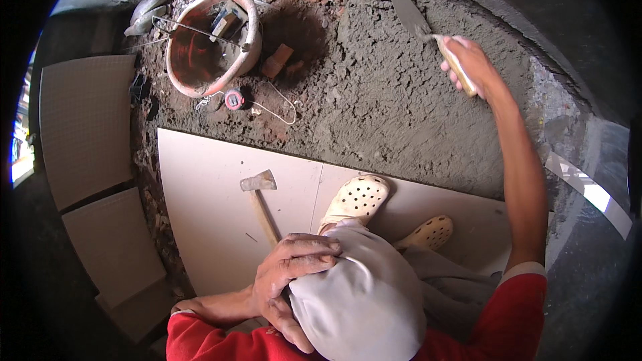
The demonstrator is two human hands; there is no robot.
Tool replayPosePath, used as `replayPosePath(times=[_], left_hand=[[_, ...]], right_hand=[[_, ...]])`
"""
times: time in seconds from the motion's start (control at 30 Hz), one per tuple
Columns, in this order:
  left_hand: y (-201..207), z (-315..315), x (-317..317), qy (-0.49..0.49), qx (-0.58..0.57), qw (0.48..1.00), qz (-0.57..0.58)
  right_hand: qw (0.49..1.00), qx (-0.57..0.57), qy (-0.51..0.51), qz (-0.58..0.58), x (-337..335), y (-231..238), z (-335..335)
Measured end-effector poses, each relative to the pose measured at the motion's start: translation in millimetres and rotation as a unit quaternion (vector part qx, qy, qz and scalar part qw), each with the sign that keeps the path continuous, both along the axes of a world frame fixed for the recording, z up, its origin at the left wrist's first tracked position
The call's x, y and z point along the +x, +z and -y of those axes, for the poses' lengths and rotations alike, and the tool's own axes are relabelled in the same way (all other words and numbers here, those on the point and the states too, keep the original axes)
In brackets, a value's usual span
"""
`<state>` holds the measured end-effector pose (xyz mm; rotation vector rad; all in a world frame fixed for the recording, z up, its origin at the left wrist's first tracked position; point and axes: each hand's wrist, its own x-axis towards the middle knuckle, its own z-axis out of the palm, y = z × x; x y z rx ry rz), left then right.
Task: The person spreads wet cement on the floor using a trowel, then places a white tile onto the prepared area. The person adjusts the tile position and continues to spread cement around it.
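Observation:
My right hand (468, 67) is closed round the wooden handle of a pointed trowel (409, 13). Its blade lies flat against wet grey mortar (401, 93) at the far right of the bed. My left hand (294, 281) rests on my bent knee (361, 287), fingers stretched over the grey trouser cloth, holding nothing. Beside that hand, a hatchet-like hammer (259, 194) with a wooden handle lies on the pale tiles (200, 174); the handle's near end is hidden behind the hand.
A reddish bucket (247, 13) with tools inside stands at the far left. A red tape measure (234, 98), white string (284, 119) and a broken brick (277, 61) lie near it. Loose tiles (87, 127) sit at the left. My cream clogs (361, 197) stand on laid tiles. A wall curves along the right.

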<state>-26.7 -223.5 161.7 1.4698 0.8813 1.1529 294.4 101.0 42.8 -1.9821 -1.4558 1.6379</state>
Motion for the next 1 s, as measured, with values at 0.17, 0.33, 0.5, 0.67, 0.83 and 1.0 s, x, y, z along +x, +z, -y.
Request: replayPosePath(times=[0.17,0.33,0.5,0.67,0.83,1.0], left_hand=[[1.3,-1.0,-0.5,0.002,-0.009,1.000,0.004],[3.3,-1.6,3.8,0.021,-0.046,0.998,0.038],[-0.5,-2.9,-0.8,0.004,-0.008,1.000,0.019],[-4.1,-2.2,-2.7,0.007,0.007,1.000,0.016],[-5.4,-1.2,1.6,0.015,0.001,1.000,0.023],[-2.8,3.6,-6.8,0.017,-0.009,1.000,0.004]], right_hand=[[0.998,-0.028,0.051,0.015,-19.4,-0.1,-1.5],[0.990,-0.015,0.119,0.068,-17.7,8.9,23.5],[0.963,0.066,0.201,0.165,-12.7,15.2,31.4],[0.911,0.210,0.247,0.256,-11.9,20.8,27.0],[0.923,0.184,0.262,0.215,-35.0,24.1,7.9],[0.872,0.186,0.333,0.307,-42.8,33.1,13.2]])
